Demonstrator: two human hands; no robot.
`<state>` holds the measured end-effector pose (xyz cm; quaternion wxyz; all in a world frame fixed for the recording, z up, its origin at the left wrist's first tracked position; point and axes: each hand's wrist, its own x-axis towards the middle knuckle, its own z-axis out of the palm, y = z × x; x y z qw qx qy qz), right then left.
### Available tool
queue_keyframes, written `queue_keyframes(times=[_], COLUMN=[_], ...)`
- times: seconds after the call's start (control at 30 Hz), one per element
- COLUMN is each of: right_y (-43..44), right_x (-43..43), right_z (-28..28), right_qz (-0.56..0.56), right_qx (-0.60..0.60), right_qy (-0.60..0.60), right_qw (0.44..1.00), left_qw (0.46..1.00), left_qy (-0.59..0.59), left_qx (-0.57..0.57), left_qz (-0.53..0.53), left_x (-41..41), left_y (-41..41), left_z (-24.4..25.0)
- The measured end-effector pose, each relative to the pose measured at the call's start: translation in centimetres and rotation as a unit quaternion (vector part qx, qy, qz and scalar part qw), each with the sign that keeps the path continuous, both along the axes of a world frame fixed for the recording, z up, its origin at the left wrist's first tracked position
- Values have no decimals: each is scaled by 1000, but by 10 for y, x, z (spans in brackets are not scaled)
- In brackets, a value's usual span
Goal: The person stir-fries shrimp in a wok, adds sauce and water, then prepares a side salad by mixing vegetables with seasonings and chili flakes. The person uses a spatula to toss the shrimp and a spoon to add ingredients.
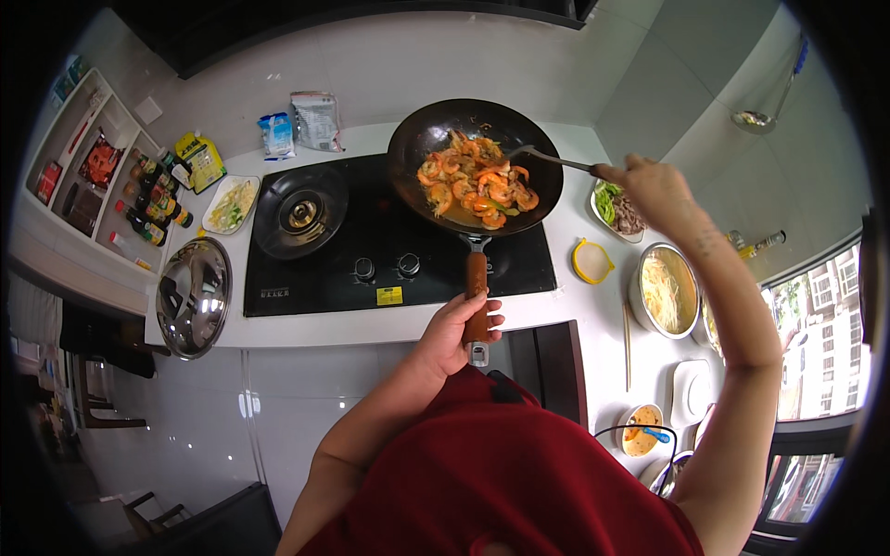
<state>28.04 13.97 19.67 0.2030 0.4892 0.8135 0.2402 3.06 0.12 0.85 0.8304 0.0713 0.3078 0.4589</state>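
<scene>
My left hand [462,326] is wrapped around the brown wooden handle [477,274] of a dark wok [473,115]. The wok sits over the right side of a black glass gas hob [320,285]. Cooked orange shrimp [494,186] lie inside it with sauce and bits of green. My right hand [650,187], raised at the wok's right, grips the handle of a metal spatula [556,158]. The spatula's blade is among the shrimp and partly hidden by them.
Left of the wok are a bare burner [302,214], a plate of chopped aromatics [233,205], a domed steel lid [195,299] and sauce bottles [142,222]. At right are a plate of greens and meat [626,215], a yellow-rimmed container [592,261], a steel bowl of shreds [664,292] and chopsticks [627,347].
</scene>
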Motion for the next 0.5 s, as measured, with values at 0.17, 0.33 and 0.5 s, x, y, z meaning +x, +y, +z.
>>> queue_keyframes(times=[0.17, 0.33, 0.5], right_y=[-22, -12, 2], right_x=[14, 20, 25], right_z=[36, -31, -34], right_qz=[83, 58, -13], right_qx=[-23, 6, 18], right_qy=[-16, 86, 235], right_qw=[996, 995, 972], left_qw=[999, 999, 999], left_qy=[-31, -28, -22], left_qx=[1, 6, 3], left_qz=[30, 19, 29], left_x=[3, 5, 4], left_y=[-2, 0, -2], left_z=[-1, -3, -2])
